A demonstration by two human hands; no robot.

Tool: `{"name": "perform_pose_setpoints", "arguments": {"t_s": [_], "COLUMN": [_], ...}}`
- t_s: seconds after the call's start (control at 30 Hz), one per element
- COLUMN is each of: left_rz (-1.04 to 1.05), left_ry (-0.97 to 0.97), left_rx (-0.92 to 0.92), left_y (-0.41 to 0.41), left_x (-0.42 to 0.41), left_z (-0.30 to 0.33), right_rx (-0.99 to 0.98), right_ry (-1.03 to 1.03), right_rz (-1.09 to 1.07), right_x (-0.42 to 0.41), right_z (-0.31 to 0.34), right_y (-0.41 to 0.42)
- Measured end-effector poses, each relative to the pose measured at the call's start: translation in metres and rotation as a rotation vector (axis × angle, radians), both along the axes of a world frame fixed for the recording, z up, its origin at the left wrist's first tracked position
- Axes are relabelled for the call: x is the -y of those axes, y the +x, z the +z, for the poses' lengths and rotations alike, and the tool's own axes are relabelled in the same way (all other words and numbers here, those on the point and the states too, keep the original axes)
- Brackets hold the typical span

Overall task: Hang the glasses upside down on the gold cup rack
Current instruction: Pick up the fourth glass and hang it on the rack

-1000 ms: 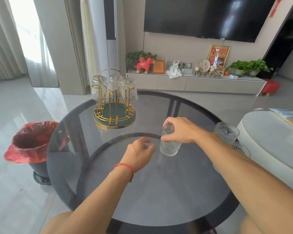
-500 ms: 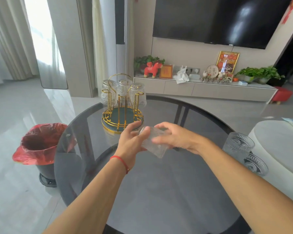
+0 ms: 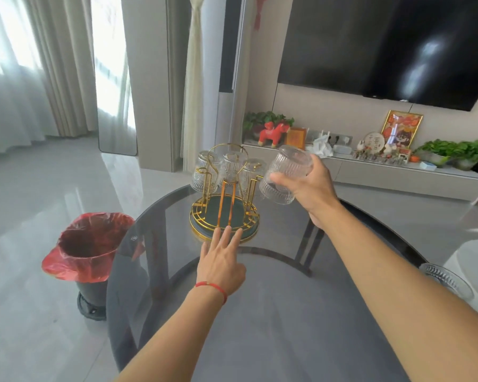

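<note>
— Red plastic first: the liner in the bin (image 3: pixel 87 248) on the floor, far left, just off the edge of the counter (image 3: pixel 273 312). See it?

— I do. The counter is round, smoked glass, with dark legs showing through it. What stands on it next?

— The gold cup rack (image 3: pixel 224 208), on a green base with a gold rim. Three ribbed glasses (image 3: pixel 204 175) hang on its prongs, mouths down, under the tall loop handle.

— And the left hand (image 3: pixel 222 261)?

— Flat and spread, holding nothing, a red string at the wrist. Its fingertips (image 3: pixel 227 230) reach the near rim of the rack's base; whether they press on it or only hover, I cannot tell.

— Then the right hand (image 3: pixel 308 183)?

— Closed around a fourth ribbed glass, the held glass (image 3: pixel 286 175), fingers wrapped over its side. The glass is in the air, tipped with its mouth down and toward the rack, just beside the rack's right prong, not on it.

— Anything further right?

— One more glass (image 3: pixel 447 279) at the counter's right edge, only partly seen. Behind, along the wall, a low cabinet (image 3: pixel 398 172) with plants and ornaments, and a dark television (image 3: pixel 384 45) above.
</note>
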State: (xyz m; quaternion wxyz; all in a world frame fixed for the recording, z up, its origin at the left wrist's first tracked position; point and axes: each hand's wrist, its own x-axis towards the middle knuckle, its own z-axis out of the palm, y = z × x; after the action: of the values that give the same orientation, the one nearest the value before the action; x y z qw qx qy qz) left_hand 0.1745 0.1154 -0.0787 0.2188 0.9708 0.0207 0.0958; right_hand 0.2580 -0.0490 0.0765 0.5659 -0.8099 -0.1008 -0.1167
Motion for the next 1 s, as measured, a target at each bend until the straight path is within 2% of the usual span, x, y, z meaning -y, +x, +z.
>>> {"name": "perform_pose_setpoints", "arguments": {"t_s": [0.27,0.43,0.73,1.0], "left_rz": [0.015,0.029,0.039,0.042], "left_ry": [-0.131,-0.219,-0.213,-0.186], "left_rx": [-0.068,-0.088,-0.1,-0.116], "left_y": [0.004,0.007,0.008,0.008], "left_x": [-0.004,-0.007,-0.002,0.0], "left_z": [0.002,0.003,0.003,0.005], "right_rx": [0.022,0.069,0.101,0.098], "right_ry": [-0.083,-0.208,-0.411,-0.482], "right_rz": [-0.005,-0.012,-0.076,-0.064], "right_x": [-0.044,-0.061,-0.066,-0.06], "right_z": [0.003,-0.009,-0.027,-0.053], "right_y": [0.038,0.038,0.041,0.029]}}
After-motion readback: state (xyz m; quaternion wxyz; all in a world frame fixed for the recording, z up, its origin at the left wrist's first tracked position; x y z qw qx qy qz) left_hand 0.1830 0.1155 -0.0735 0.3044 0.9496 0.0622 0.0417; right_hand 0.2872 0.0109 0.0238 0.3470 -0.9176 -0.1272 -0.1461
